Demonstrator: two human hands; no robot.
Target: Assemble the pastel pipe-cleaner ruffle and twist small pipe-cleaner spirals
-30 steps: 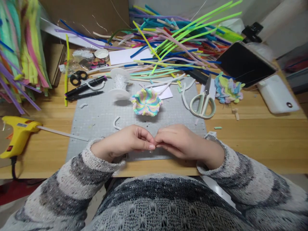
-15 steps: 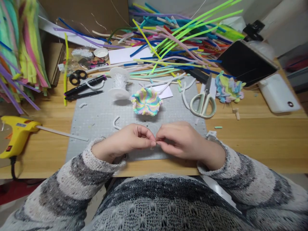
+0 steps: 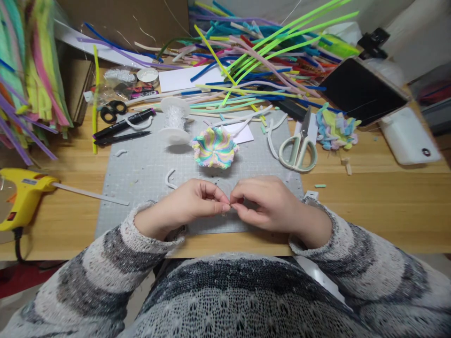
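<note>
Over the front of a grey cutting mat [image 3: 141, 188], my left hand [image 3: 197, 201] and my right hand [image 3: 264, 203] meet fingertip to fingertip. Both are closed in a pinch around something tiny. A small clear or shiny bit shows under the left thumb, too small to name. Just beyond the fingers sits a ruffled pastel flower shape [image 3: 214, 148] in pink, yellow, green and blue. Behind it to the left stands a white spool [image 3: 175, 123] of clear strand. A short bent white pipe cleaner [image 3: 170, 179] lies beside my left hand.
Scissors with pale handles [image 3: 298, 150] rest at the mat's right edge, near a second ruffled pastel piece [image 3: 336, 126]. A yellow glue gun [image 3: 24, 195] lies at left. Black markers [image 3: 123, 129] and many coloured pipe cleaners [image 3: 260, 61] cover the back. A dark-screened tablet [image 3: 364, 91] leans at right.
Both hands stay pinched together, with only a very slight shift of the fingertips. The objects on the table have not moved.
</note>
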